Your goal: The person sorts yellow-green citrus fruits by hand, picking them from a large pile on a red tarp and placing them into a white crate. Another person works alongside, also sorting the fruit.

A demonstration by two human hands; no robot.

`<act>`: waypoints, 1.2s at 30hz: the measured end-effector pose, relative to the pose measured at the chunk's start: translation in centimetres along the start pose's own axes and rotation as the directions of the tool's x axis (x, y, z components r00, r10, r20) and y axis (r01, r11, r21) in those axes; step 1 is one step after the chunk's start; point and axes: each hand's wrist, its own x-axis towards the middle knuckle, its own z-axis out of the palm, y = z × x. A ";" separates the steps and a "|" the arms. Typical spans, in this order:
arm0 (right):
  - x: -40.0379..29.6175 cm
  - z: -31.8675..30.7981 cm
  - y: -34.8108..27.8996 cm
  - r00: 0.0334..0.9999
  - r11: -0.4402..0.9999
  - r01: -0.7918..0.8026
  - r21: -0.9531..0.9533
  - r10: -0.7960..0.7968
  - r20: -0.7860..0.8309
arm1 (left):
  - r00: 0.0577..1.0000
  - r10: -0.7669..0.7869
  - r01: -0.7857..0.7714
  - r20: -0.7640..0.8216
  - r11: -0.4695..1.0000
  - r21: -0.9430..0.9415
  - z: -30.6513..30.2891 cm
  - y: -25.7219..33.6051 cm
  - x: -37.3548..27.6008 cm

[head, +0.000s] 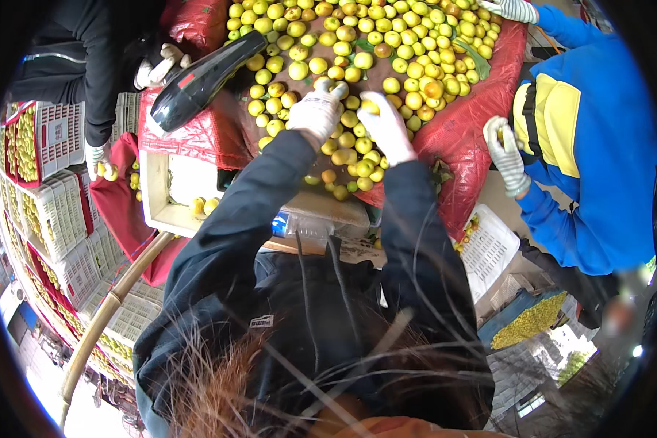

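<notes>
Small round yellow-green fruits that look like jujubes, some blotched brown, are heaped on a brown-lined table with red woven plastic sheeting along its sides. My right hand, in a white glove, pinches one yellow fruit between thumb and fingers just above the heap. To its left, my left hand, also in a white glove, rests over the fruit with its fingers bent. Whether anything sits in those fingers is hidden. A few green leaves lie among the fruits.
A glossy black elongated object lies left of the heap. Below it stands a white foam box holding some fruits. Stacked plastic crates and a bamboo pole are left. Co-workers in blue and black flank the table.
</notes>
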 end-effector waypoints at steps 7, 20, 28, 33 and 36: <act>-26.9 -10.8 3.9 0.785 0.917 -0.398 -0.035 0.321 -0.530 | 0.908 -0.066 -0.080 0.415 0.942 0.326 2.9 0.2 6.4; -15.7 -5.0 -3.0 0.929 0.965 0.063 -0.255 -0.150 -0.339 | 0.861 0.001 0.507 0.508 0.070 -0.859 -1.2 -4.6 -9.4; -8.9 7.1 -1.5 0.999 0.875 0.043 -0.482 -0.023 0.046 | 0.934 0.035 0.357 0.356 -0.121 -0.926 -5.1 -4.2 -12.5; -9.5 4.9 -5.6 0.962 0.966 -0.169 0.198 0.118 0.244 | 0.932 0.027 0.361 0.362 -0.187 -0.914 -4.9 -4.1 -12.9; -7.2 0.2 -5.5 0.990 0.903 -0.143 0.405 0.134 0.052 | 0.917 0.025 0.393 0.398 -0.236 -0.889 -5.1 -3.2 -12.7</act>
